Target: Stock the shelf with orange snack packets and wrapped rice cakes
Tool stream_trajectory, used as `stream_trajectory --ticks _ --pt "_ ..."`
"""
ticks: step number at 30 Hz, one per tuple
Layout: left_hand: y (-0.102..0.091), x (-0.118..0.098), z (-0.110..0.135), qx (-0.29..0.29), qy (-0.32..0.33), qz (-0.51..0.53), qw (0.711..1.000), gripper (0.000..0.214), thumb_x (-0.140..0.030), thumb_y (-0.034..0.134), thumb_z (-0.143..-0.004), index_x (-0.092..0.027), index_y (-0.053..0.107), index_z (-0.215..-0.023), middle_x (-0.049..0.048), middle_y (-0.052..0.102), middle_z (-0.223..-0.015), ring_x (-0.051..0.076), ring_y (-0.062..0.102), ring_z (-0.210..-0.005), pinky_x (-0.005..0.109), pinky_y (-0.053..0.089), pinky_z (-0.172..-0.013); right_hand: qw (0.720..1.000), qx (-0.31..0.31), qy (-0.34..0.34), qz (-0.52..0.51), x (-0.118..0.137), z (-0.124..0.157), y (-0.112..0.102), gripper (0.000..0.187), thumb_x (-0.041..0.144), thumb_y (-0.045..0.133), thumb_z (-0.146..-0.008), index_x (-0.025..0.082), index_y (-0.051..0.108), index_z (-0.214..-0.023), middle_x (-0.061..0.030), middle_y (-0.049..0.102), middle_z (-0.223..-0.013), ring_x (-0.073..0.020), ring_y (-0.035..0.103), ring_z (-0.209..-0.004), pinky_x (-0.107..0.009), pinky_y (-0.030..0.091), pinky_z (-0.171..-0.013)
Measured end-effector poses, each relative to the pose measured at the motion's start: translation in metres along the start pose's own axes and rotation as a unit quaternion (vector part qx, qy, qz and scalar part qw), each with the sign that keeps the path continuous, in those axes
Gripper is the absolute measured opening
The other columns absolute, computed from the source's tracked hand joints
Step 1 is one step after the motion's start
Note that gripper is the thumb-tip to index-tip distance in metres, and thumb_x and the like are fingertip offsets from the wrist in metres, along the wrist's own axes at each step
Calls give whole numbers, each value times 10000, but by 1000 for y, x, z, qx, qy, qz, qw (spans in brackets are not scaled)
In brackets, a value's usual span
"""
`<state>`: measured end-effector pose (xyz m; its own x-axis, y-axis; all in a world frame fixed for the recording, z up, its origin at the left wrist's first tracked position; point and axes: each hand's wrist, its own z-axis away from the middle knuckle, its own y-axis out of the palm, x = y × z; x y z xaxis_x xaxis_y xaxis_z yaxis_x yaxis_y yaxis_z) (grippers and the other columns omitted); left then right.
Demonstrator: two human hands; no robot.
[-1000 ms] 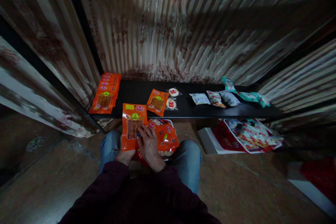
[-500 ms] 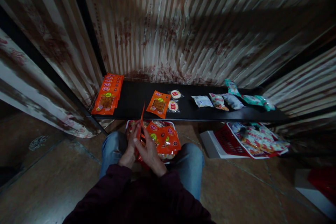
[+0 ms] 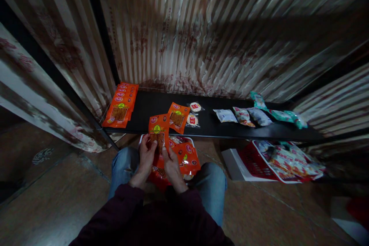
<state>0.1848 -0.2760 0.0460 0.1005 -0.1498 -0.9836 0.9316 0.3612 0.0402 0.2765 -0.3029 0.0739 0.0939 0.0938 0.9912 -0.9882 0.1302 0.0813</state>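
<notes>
An orange snack packet [image 3: 158, 128] is held up by both hands, its printed front with a window of brown sticks turned toward me. My left hand [image 3: 147, 155] is closed on its left edge, thumb on the front. My right hand [image 3: 172, 163] grips its lower right side. Below lies a white-rimmed basket [image 3: 191, 138] between my knees, with more orange packets [image 3: 188, 157] in it. Just beyond, a single orange packet [image 3: 177, 117] lies on the black shelf [image 3: 150, 102], beside two round white wrapped snacks [image 3: 192, 120].
Overlapping orange packets [image 3: 119, 107] line the shelf's left end. Several small white and green bags [image 3: 243, 116] lie toward its right. A red basket [image 3: 256, 165] full of bags sits below on the right. Black posts [image 3: 100, 23] and a pleated curtain [image 3: 184, 46] stand around the shelf.
The packet in my hands has turned from edge-on to face me. My hands have moved apart to its two sides. The view has shifted slightly.
</notes>
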Motion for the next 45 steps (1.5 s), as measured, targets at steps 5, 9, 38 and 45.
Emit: stream_trajectory --ticks 5,9,38,45 --pt "-2 0 -5 -8 -71 46 996 488 -360 693 -723 -195 548 -1158 99 640 -1142 201 615 -1028 337 471 -906 996 -41 29 -77 -8 -5 2 343 483 610 -771 217 671 -977 -56 711 -945 -189 646 -864 -316 510 -797" --pt "-6 -3 -11 -14 -89 70 994 428 -281 711 -693 -175 576 -1085 84 668 -1037 184 641 -919 319 505 -823 993 -38 53 -97 -12 -10 3 352 488 611 -764 205 668 -965 -59 718 -943 -202 653 -849 -332 520 -773" --pt "-65 -14 -126 -118 61 56 990 420 -211 570 -730 -199 542 -1149 76 611 -1165 178 584 -1033 328 462 -917 992 115 20 -52 -12 -94 91 382 412 560 -808 194 638 -1112 -52 705 -1051 -211 636 -994 -383 457 -949" --pt "-93 -15 -170 -171 80 24 982 434 -221 563 -744 -197 552 -1178 74 635 -1123 177 616 -952 325 507 -847 990 138 -8 -34 -22 -129 136 371 365 533 -793 177 650 -1090 -57 708 -1034 -198 650 -942 -348 479 -904"
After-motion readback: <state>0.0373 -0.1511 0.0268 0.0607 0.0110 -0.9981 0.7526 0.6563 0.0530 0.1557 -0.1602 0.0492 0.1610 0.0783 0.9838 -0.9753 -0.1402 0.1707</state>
